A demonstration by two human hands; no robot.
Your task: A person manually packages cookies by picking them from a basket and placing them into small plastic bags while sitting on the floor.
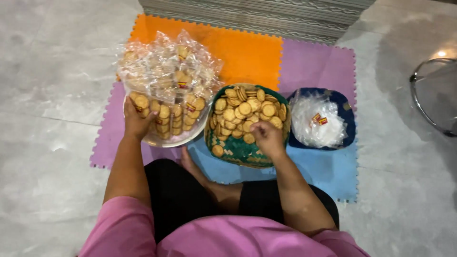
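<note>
My left hand [135,121] grips the near rim of a round metal tray [172,141] heaped with clear plastic packets of round biscuits [166,78]. My right hand [267,137] reaches into a green woven basket [236,151] full of loose round biscuits [245,112], its fingers curled over the biscuits near the basket's right side. Whether the fingers hold a biscuit is hidden.
A dark blue bowl [346,107] with empty clear wrappers [316,121] sits right of the basket. All stand on foam mats, orange [247,52], purple [319,64] and blue [328,171], over a grey floor. A striped cloth [257,16] lies beyond; a metal-rimmed object [435,95] is far right.
</note>
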